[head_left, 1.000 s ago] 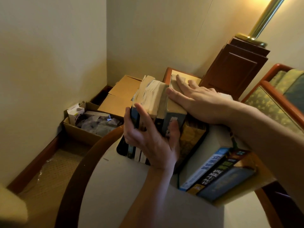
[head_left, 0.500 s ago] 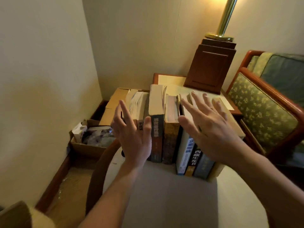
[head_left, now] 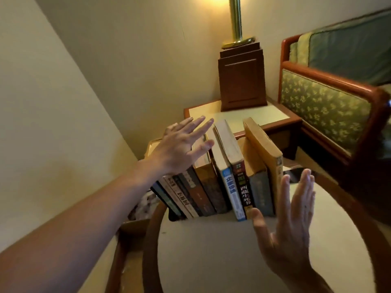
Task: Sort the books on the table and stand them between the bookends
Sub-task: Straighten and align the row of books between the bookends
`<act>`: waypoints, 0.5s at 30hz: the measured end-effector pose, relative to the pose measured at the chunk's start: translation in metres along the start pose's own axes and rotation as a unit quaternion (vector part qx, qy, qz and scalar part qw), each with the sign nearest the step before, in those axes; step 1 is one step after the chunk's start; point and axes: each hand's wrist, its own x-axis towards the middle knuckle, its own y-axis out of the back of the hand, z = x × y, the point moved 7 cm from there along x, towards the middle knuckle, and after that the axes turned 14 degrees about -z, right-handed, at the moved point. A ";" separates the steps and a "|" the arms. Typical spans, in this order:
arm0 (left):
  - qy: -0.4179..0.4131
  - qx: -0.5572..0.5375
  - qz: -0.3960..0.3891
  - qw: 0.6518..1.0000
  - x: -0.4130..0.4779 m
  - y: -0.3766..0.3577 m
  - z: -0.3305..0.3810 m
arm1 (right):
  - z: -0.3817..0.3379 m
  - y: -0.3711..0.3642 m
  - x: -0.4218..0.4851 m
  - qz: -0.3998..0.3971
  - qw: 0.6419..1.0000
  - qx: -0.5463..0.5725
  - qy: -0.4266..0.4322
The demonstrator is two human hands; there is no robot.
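Left hand (head_left: 179, 144), fingers spread and holding nothing, sits higher than 0.5 s ago, at 10 o'clock over the row of books (head_left: 222, 187), while right hand (head_left: 289, 227), flat and empty, has dropped to 4 o'clock of the row, which stands leaning left on the round table (head_left: 211, 261).

A row of books (head_left: 213, 187) stands spine-out on the round table (head_left: 211, 254), with those at the left end slanting. The left hand (head_left: 182, 144) is spread with straight fingers over the tops of the leftmost books; whether it touches them is hard to tell. The right hand (head_left: 289, 225), fingers straight and palm toward the row, is just beside the yellow book (head_left: 262, 140) at the right end. Behind, a lamp (head_left: 242, 81) stands on a side table (head_left: 273, 117) next to an armchair (head_left: 323, 104).
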 end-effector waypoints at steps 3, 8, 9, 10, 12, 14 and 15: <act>0.009 -0.030 -0.056 0.998 0.032 -0.006 0.000 | 0.011 -0.019 0.010 0.009 0.999 0.022 -0.040; -0.006 -0.108 -0.114 0.988 0.054 -0.021 0.005 | 0.009 -0.054 0.025 0.062 0.992 0.094 -0.062; -0.006 -0.112 -0.120 0.986 0.055 -0.023 0.004 | 0.008 -0.061 0.028 0.074 0.990 0.100 -0.065; -0.007 -0.104 -0.127 0.986 0.056 -0.025 0.004 | 0.007 -0.066 0.030 0.086 0.989 0.098 -0.068; -0.008 -0.096 -0.134 0.986 0.058 -0.027 0.004 | 0.007 -0.074 0.034 0.116 0.987 0.084 -0.075; -0.012 -0.107 -0.127 0.986 0.058 -0.027 0.004 | 0.007 -0.082 0.038 0.137 0.982 0.088 -0.094; -0.016 -0.113 -0.124 0.986 0.058 -0.027 0.005 | 0.006 -0.086 0.040 0.147 0.979 0.100 -0.100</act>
